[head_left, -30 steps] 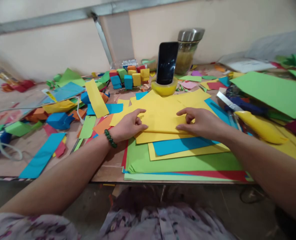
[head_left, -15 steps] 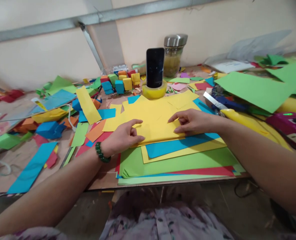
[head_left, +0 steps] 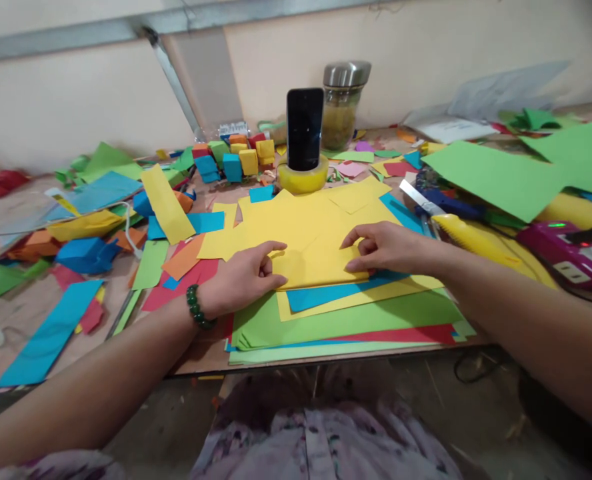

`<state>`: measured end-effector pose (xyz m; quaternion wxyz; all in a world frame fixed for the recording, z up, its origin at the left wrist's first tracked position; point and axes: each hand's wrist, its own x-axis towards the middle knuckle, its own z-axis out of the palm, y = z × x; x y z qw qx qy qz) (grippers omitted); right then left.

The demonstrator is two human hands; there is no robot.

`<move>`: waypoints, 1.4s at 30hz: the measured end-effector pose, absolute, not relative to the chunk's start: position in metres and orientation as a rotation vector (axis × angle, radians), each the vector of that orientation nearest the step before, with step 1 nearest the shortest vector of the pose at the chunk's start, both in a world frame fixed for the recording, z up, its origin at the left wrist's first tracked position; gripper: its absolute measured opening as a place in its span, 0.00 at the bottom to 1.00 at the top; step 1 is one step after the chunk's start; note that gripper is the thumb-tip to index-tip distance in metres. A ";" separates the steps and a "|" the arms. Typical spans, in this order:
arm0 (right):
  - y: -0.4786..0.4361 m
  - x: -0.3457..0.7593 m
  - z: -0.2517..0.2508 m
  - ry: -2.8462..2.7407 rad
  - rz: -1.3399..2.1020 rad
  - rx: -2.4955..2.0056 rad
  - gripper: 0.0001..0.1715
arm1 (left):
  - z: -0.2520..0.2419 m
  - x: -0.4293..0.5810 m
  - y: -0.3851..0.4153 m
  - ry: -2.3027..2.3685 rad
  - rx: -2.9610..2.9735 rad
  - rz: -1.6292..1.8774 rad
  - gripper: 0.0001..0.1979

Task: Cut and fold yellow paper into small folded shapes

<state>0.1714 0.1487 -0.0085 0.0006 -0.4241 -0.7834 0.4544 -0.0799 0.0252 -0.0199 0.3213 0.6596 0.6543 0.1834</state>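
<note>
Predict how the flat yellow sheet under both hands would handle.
The flat yellow sheet looks thin, so probably light. Being broad, it may sag if lifted by one edge. Stacked over a flat green sheet, it might slide.

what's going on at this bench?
A person has both hands on a yellow sheet, the left hand and right hand set apart near its front edge, thumbs and forefingers spread. The sheet lies on a stack of coloured paper. A phone stands upright behind it in a yellow holder. A yellow-handled knife, blade exposed, lies beyond the right forearm, untouched.
</note>
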 end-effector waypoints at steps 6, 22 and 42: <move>0.134 0.179 -0.018 -2.424 1.233 -1.268 0.28 | -0.019 -0.080 0.025 1.693 1.763 0.481 0.27; 0.140 0.179 -0.025 -2.540 1.059 -1.216 0.36 | -0.021 -0.083 0.027 1.648 1.751 0.516 0.29; 0.130 0.176 -0.015 -2.529 1.099 -1.258 0.26 | -0.016 -0.080 0.022 1.747 1.988 0.247 0.30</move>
